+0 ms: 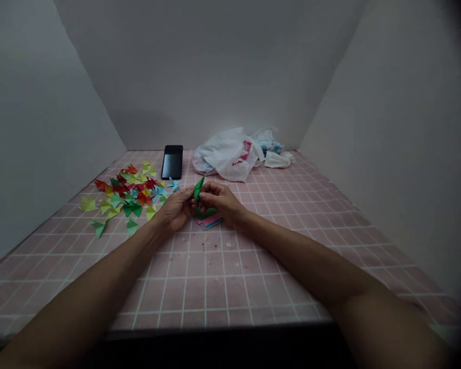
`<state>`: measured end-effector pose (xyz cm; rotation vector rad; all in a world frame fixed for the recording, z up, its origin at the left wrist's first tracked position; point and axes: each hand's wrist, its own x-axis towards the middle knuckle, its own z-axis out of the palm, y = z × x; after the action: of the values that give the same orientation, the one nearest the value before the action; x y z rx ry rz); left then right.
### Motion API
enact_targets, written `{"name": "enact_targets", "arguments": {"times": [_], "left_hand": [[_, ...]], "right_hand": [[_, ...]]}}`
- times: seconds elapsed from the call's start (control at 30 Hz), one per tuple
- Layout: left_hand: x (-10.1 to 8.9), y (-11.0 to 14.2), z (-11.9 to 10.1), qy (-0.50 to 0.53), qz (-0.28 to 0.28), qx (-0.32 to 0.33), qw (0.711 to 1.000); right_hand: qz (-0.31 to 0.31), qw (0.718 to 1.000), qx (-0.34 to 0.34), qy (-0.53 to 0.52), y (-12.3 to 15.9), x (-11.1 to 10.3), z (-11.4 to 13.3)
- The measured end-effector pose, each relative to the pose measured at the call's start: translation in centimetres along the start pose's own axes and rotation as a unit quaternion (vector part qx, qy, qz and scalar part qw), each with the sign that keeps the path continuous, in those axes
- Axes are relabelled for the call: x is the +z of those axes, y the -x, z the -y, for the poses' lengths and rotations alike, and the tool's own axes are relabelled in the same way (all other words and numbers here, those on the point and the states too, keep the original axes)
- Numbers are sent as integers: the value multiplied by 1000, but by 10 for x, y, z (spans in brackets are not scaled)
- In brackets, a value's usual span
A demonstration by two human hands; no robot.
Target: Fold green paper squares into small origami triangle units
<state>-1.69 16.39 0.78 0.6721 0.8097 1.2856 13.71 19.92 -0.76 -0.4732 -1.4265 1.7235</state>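
My left hand (174, 210) and right hand (221, 202) were closed together, pinching one green folded paper (198, 188) between the fingers, just above one stack of coloured paper (209, 221). Left of my hands lay a scatter of multicoloured folded paper pieces (125, 192), too many to count. Beyond them lay one black phone (172, 162), beside one white plastic bag (225, 155). White walls (330, 154) bounded the left, right and far edges of the pink tiled table (211, 277); open tile spread before me and rightward.

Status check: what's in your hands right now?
Left hand, right hand pinching green folded paper. Coloured paper stack beneath hands. Folded pieces to the left.
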Motion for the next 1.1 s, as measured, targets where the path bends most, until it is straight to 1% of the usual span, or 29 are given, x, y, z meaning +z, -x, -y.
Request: {"name": "enact_targets", "arguments": {"times": [0.17,0.37,0.53,0.7,0.87,0.97,1.1], "left_hand": [[4,2,-1,-5,-4,1,1000],[2,1,0,3,-8,0,1000],[0,0,1,2,2,-4,1000],[2,0,1,-9,10,1,1000],[4,2,0,-19,0,10,1000],[1,1,2,-46,-17,33,998],[-4,-2,7,-111,-39,96,988]], "right_hand": [[3,1000,-1,2,1,0,1],[6,1000,-1,13,0,0,1],[5,1000,1,14,0,0,0],[12,1000,-6,5,-1,-1,-2],[8,1000,-2,7,-1,-1,-1],[0,1000,5,9,0,0,0],[-32,999,7,21,-1,1,-1]]}}
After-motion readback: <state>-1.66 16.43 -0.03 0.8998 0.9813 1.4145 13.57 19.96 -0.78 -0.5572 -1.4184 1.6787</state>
